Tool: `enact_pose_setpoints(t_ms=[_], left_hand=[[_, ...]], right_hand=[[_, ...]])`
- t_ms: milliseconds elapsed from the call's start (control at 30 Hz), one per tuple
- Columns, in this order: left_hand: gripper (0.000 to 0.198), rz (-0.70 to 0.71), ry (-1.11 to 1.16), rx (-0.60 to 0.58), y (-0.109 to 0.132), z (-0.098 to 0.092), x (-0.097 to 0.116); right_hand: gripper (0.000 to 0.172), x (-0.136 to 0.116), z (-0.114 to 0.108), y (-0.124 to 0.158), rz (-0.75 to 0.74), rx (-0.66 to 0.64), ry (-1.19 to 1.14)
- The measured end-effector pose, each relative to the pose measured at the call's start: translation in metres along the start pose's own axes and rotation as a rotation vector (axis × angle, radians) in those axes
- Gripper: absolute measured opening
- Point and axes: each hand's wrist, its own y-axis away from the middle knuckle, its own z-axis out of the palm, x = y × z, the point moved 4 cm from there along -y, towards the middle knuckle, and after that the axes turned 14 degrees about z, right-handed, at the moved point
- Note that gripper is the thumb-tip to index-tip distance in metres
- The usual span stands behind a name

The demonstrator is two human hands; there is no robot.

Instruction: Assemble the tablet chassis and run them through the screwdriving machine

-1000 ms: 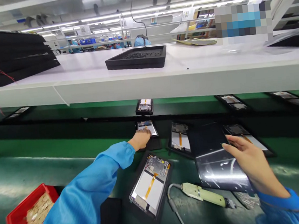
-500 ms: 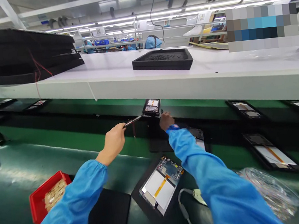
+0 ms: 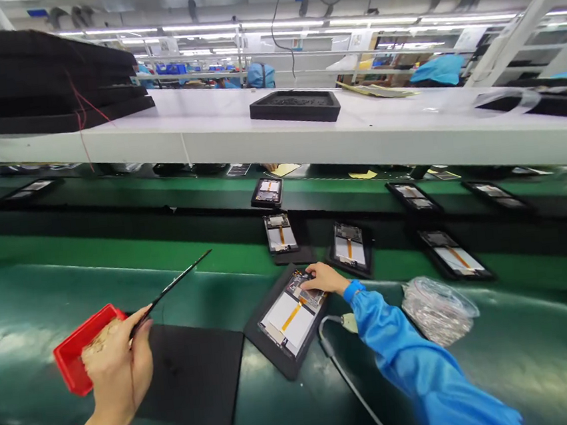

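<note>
My left hand [image 3: 122,361], at the lower left, is closed round a pair of dark, slim tweezers [image 3: 182,276] whose tip points up and to the right. It is in front of a red bin [image 3: 72,366] of small tan pieces and over the left edge of a black mat [image 3: 199,374]. My right hand [image 3: 324,278] has its fingers bent onto the upper end of an opened tablet [image 3: 290,319], at the circuit board. What lies under those fingertips is hidden. The tablet shows a white battery with an orange strip and rests slanted on a black pad [image 3: 289,369].
Several opened tablets [image 3: 349,246] lie on the green line behind. A grey cable [image 3: 347,377] runs beside the pad. To the right sits a clear bag [image 3: 438,311] of small parts. A white shelf [image 3: 236,140] spans above, bearing a black tray [image 3: 295,108] and stacked black trays [image 3: 50,81].
Both hands have drawn back from the far side of the line. The left hand, with the tweezers, moved down and left; the right hand came down to the near tablet. The view shifted too.
</note>
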Motion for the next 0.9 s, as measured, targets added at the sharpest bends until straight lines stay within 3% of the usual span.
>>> enact_pose_setpoints(t_ms=[133, 233, 300, 400, 533, 633, 700, 767, 867, 900], left_hand=[[0.030, -0.010, -0.039, 0.056, 0.018, -0.011, 0.001], [0.027, -0.015, -0.010, 0.075, 0.032, -0.021, 0.005], [0.026, 0.014, 0.054, 0.072, 0.046, -0.029, 0.008], [0.040, 0.119, 0.143, 0.063, 0.074, -0.038, 0.013], [0.056, 0.228, 0.137, 0.056, 0.113, -0.047, 0.011], [0.058, 0.264, 0.095, 0.055, 0.133, -0.053, 0.011], [0.057, 0.288, 0.082, 0.050, 0.140, -0.056, 0.013], [0.056, 0.290, 0.079, 0.050, 0.144, -0.059, 0.016], [0.053, 0.289, 0.082, 0.058, 0.144, -0.060, 0.021], [0.052, 0.291, 0.088, 0.055, 0.144, -0.059, 0.023]], right_hand=[[0.039, -0.010, 0.006, -0.001, -0.073, -0.060, -0.128], [0.043, -0.019, 0.017, 0.002, -0.088, -0.085, -0.178], [0.046, -0.026, 0.026, 0.004, -0.091, -0.104, -0.187], [0.040, -0.043, 0.039, 0.003, -0.130, -0.180, -0.199], [0.034, -0.087, 0.047, -0.009, -0.222, -0.279, -0.224], [0.030, -0.132, 0.048, -0.007, -0.275, -0.222, -0.263], [0.027, -0.161, 0.053, 0.015, -0.293, -0.167, -0.354], [0.032, -0.186, 0.073, 0.055, -0.275, -0.288, -0.530], [0.045, -0.216, 0.127, 0.136, -0.189, -0.845, -0.750], [0.048, -0.222, 0.143, 0.160, -0.179, -0.974, -0.802]])
